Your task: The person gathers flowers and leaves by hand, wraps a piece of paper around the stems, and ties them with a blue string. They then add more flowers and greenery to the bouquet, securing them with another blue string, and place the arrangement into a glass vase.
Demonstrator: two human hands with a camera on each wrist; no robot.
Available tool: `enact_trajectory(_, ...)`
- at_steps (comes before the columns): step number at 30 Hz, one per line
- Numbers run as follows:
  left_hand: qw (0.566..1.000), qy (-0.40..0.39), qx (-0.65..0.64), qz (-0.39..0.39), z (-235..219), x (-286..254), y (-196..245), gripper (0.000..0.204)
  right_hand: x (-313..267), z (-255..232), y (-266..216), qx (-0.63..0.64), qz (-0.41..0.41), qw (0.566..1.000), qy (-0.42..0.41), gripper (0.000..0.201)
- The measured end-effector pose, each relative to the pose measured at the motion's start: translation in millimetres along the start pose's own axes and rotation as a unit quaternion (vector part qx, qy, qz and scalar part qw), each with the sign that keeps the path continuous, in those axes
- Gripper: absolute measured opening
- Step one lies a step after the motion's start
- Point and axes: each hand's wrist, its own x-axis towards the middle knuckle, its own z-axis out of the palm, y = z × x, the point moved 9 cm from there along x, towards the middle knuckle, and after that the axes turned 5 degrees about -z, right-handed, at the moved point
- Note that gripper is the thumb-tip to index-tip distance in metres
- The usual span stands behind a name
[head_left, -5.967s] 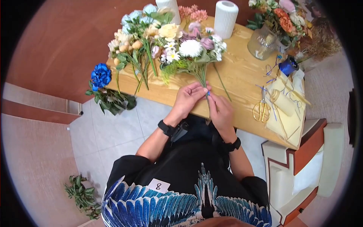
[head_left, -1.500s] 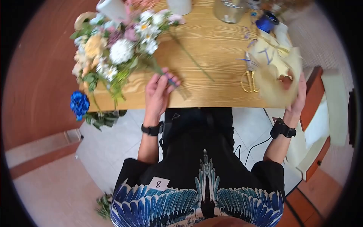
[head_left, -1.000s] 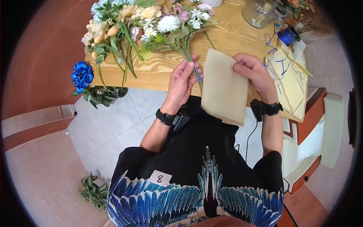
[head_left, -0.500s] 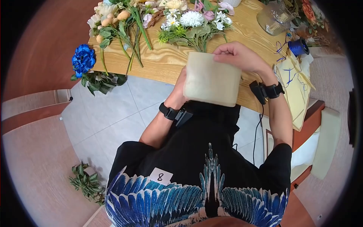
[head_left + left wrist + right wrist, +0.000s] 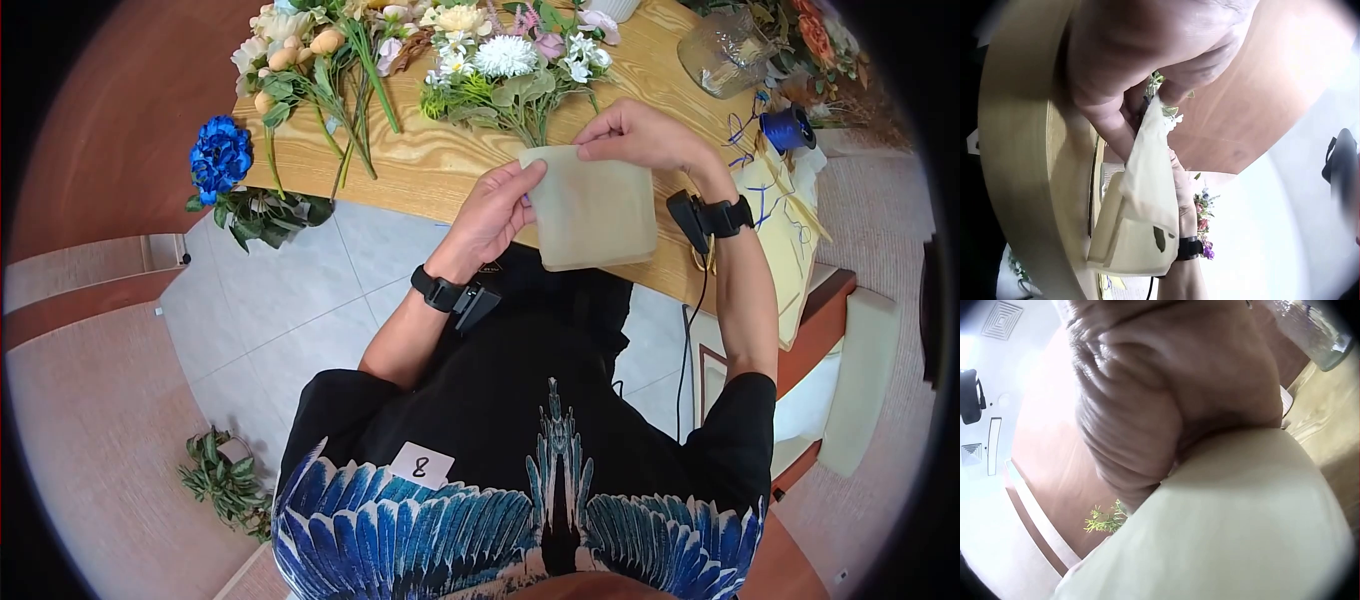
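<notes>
Cream wrapping paper, loosely curved, hangs in front of the bouquet stems at the table's near edge. My left hand grips the stems, its thumb pressing the paper's upper left corner; a bit of blue tie shows by the fingers. My right hand pinches the paper's top edge between thumb and fingers. Above the paper spreads the bouquet, with a white pompom bloom, daisies and green leaves. Its lower stems are hidden behind the paper. Seen from the left wrist, the sheet bends round into an open fold.
Loose flower stems lie on the table to the left, with a blue flower at the corner. A glass vase, a blue ribbon spool and more cream paper are on the right.
My right hand has fetched the paper from the right side and brought it against the stems. My left hand, still holding the bouquet, now also has its thumb over the paper's corner.
</notes>
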Motion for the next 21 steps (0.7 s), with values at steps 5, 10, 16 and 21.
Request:
enact_trajectory(5,1.0,-0.023,0.001,-0.003,6,-1,3,0.026,0,-5,-3,-0.015,-0.04,0.998,0.047,0.021)
enact_trajectory(10,1.0,-0.006,0.025,0.008,6,-1,3,0.028,-21,-7,-2,0.069,-0.04,0.994,0.08,0.021)
enact_trajectory(16,0.997,-0.044,-0.061,-0.01,2,2,-2,0.033,-82,-14,7,0.168,-0.026,0.972,0.164,0.023)
enact_trajectory(21,0.999,-0.051,0.01,0.002,15,-1,0,0.035,-138,3,27,0.476,-0.087,0.791,0.374,0.025)
